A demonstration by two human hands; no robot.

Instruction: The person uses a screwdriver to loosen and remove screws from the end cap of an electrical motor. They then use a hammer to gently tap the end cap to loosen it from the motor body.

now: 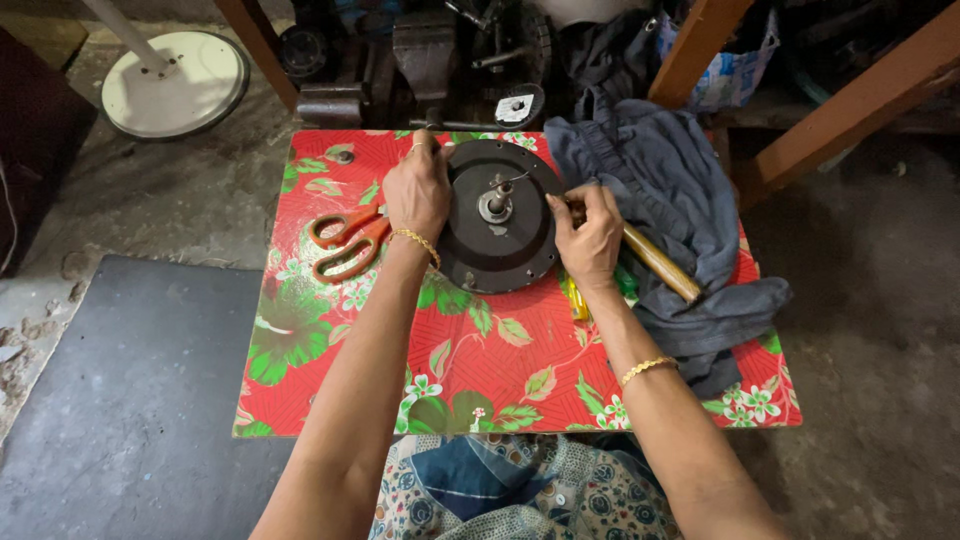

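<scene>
View from above of a low table [640, 395] covered in a red cloth printed with green leaves and white flowers. A round black metal housing [497, 215] with a central shaft lies flat on the far middle of the table. The left hand [418, 190] rests over the housing's left rim, fingers curled down and pressed against the edge. The right hand [588, 232] meets the right rim with its fingers bent inward; whether they pinch the rim or a small part there cannot be told. A wooden handle [662, 262] lies slanted just behind the right hand, partly hidden by it and resting on a crumpled blue-grey garment [665, 195] that covers the table's right side. Orange-handled scissors [345, 240] lie shut just left of the left wrist. Yellow and green objects [578, 298] show beneath the right wrist, mostly hidden. Beyond the table stand dark machine parts [425, 55], a white round base [175, 82] on the floor, and slanted wooden beams [850, 105]. A dark mat [130, 400] lies left of the table.
</scene>
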